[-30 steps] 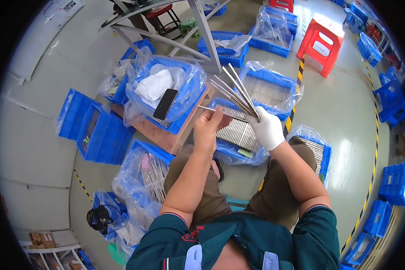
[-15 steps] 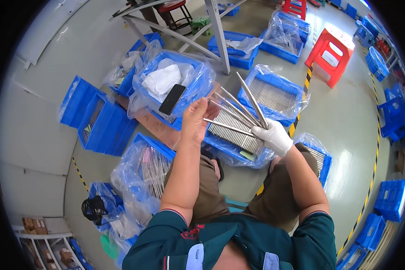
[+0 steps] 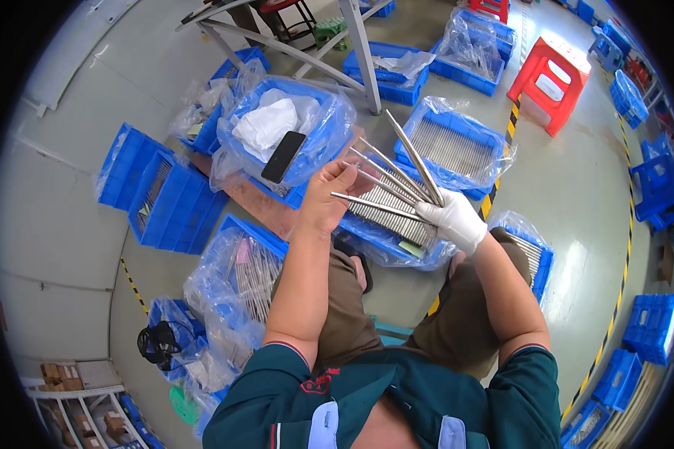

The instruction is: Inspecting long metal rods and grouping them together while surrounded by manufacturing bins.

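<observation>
My right hand (image 3: 454, 221), in a white glove, grips several slender metal rods (image 3: 416, 157) fanned out toward the upper left. My bare left hand (image 3: 327, 196) is closed at the far end of the bundle, its thumb and fingers pinching the tip of one rod. The exact contact is partly hidden by the fingers. Below both hands stands a blue crate (image 3: 397, 253) lined with clear plastic and filled with rows of similar rods. A black phone (image 3: 283, 157) rests on the edge of another lined crate (image 3: 326, 112), beside a white cloth (image 3: 266, 129).
Further rod-filled crates stand at the far right (image 3: 457, 153), by my right knee (image 3: 544, 271) and to my left (image 3: 256, 238). Stacked blue crates (image 3: 180, 206) lie left. A red stool (image 3: 550, 78) and a metal table leg (image 3: 362, 56) stand beyond. Striped tape (image 3: 511, 135) marks the floor.
Both hands and the fanned rods have shifted slightly to the left. My right hand keeps its grip, and my left hand stays at the rod tips.
</observation>
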The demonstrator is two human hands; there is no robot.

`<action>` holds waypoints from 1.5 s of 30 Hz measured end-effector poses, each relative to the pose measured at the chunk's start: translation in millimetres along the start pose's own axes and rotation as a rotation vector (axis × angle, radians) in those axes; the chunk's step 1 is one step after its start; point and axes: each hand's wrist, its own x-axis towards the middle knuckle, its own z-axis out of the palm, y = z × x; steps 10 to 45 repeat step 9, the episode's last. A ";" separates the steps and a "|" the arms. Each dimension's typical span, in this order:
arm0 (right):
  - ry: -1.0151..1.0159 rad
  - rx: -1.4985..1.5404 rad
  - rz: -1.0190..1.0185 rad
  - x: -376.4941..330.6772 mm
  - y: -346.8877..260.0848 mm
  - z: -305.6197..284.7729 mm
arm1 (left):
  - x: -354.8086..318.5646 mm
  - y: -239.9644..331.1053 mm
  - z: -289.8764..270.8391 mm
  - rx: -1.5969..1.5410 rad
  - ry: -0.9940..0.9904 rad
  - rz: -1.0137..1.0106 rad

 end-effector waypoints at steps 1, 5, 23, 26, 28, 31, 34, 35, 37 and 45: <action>-0.002 0.015 0.000 -0.2 0.0 0.2 | -0.6 -0.1 0.7 -0.022 -0.014 0.002; 0.017 0.170 0.033 0.3 -0.1 9.3 | -3.0 -6.9 8.0 0.067 -0.108 -0.088; 0.128 -0.141 -0.053 -4.5 -6.5 9.8 | -4.7 -15.2 12.6 0.049 -0.154 -0.096; 0.128 -0.141 -0.053 -4.5 -6.5 9.8 | -4.7 -15.2 12.6 0.049 -0.154 -0.096; 0.128 -0.141 -0.053 -4.5 -6.5 9.8 | -4.7 -15.2 12.6 0.049 -0.154 -0.096; 0.128 -0.141 -0.053 -4.5 -6.5 9.8 | -4.7 -15.2 12.6 0.049 -0.154 -0.096; 0.128 -0.141 -0.053 -4.5 -6.5 9.8 | -4.7 -15.2 12.6 0.049 -0.154 -0.096; 0.128 -0.141 -0.053 -4.5 -6.5 9.8 | -4.7 -15.2 12.6 0.049 -0.154 -0.096; 0.128 -0.141 -0.053 -4.5 -6.5 9.8 | -4.7 -15.2 12.6 0.049 -0.154 -0.096; 0.128 -0.141 -0.053 -4.5 -6.5 9.8 | -4.7 -15.2 12.6 0.049 -0.154 -0.096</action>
